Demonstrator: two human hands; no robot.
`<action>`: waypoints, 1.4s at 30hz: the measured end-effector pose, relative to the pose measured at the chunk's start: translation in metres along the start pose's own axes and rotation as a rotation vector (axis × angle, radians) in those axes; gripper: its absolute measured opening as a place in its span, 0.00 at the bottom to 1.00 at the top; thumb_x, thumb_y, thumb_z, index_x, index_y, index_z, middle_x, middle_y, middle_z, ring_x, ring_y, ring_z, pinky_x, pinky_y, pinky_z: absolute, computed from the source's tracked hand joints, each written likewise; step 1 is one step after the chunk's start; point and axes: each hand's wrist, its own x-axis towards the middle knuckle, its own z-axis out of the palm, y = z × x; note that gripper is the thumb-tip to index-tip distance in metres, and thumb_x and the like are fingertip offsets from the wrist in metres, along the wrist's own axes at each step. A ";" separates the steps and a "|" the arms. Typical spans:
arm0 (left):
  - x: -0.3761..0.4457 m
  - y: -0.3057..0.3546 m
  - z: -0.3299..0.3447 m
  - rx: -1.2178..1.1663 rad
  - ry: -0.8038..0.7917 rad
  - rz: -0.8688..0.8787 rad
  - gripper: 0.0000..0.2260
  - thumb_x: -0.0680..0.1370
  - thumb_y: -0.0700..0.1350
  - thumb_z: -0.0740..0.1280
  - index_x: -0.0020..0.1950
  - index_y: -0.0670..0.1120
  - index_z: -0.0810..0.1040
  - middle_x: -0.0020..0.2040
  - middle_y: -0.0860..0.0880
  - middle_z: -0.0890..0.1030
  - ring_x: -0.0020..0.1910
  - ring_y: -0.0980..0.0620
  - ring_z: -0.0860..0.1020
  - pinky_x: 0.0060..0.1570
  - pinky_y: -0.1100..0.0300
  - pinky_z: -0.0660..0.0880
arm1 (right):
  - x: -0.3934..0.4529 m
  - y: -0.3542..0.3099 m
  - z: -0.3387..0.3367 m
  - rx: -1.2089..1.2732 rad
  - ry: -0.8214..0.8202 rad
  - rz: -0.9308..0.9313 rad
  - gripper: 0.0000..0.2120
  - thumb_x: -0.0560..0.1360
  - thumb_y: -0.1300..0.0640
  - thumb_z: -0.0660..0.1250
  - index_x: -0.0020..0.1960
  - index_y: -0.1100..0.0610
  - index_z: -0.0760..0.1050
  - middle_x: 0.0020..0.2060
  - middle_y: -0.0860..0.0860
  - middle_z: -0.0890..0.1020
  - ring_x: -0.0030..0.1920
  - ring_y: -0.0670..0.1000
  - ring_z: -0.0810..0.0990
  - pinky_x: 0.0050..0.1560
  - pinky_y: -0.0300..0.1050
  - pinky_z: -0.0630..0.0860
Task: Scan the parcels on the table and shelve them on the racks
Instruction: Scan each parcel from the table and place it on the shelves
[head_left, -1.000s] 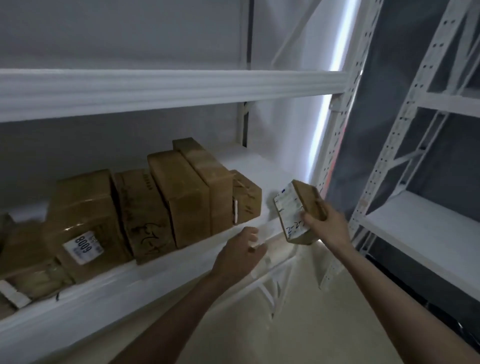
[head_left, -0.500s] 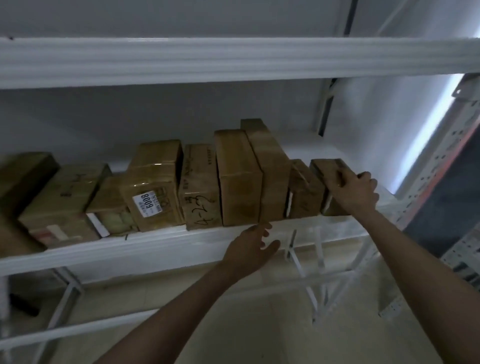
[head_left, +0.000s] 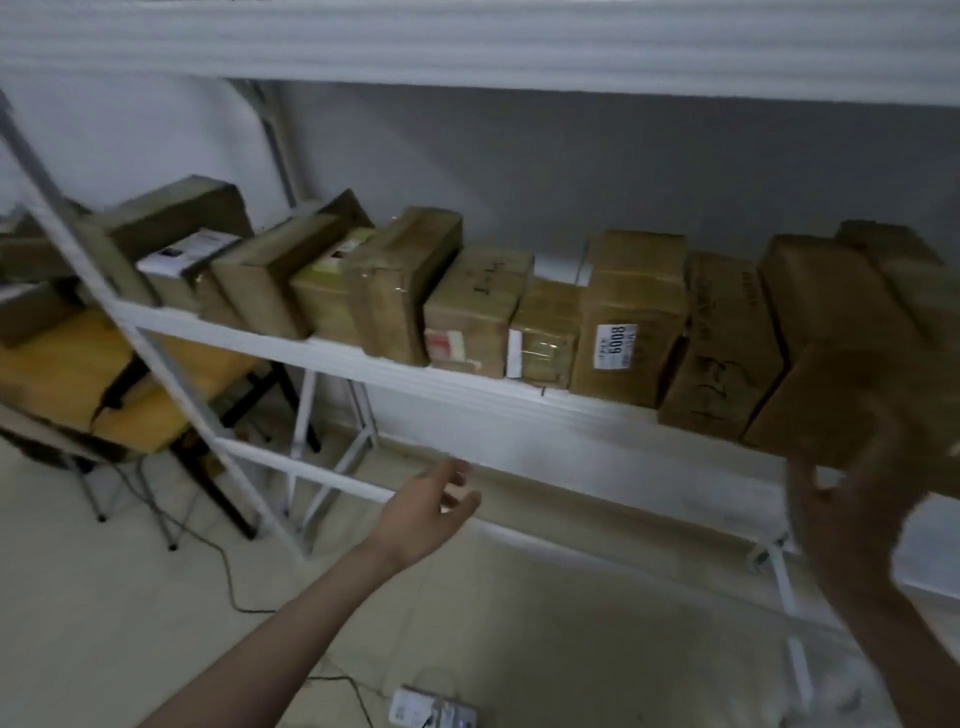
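Both hands hang free with loose, spread fingers, the left hand (head_left: 426, 506) low and the blurred right hand (head_left: 852, 514) near the shelf (head_left: 467, 387), whose parcels (head_left: 631, 317) stand packed edge-on, probably to save room.

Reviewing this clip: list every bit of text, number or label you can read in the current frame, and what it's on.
"8009": white sticker on the front of a brown parcel on the shelf; the small print beside it is too small to read.
Handwritten black marks on another parcel, right of it: illegible.
White label on a parcel at the left: print blurred.
Red-and-white label: unreadable.
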 end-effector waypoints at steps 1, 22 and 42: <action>-0.013 -0.023 -0.014 -0.002 0.028 -0.044 0.15 0.78 0.53 0.65 0.63 0.51 0.72 0.57 0.54 0.78 0.46 0.59 0.80 0.47 0.58 0.78 | -0.027 -0.022 0.021 0.073 -0.105 -0.071 0.24 0.75 0.52 0.58 0.65 0.66 0.67 0.61 0.64 0.71 0.61 0.65 0.70 0.60 0.59 0.68; -0.254 -0.376 -0.380 0.518 0.221 -0.495 0.19 0.80 0.57 0.58 0.70 0.52 0.67 0.65 0.52 0.74 0.59 0.50 0.77 0.53 0.51 0.76 | -0.341 -0.566 0.306 0.192 -1.240 -0.619 0.14 0.76 0.54 0.64 0.60 0.58 0.72 0.53 0.54 0.76 0.51 0.53 0.76 0.52 0.51 0.77; -0.065 -0.599 -0.623 0.762 0.098 -0.483 0.21 0.82 0.55 0.54 0.73 0.49 0.62 0.67 0.47 0.71 0.60 0.44 0.75 0.48 0.54 0.72 | -0.327 -0.841 0.592 0.081 -1.218 -0.822 0.14 0.78 0.53 0.59 0.62 0.56 0.69 0.57 0.52 0.73 0.56 0.54 0.73 0.54 0.50 0.75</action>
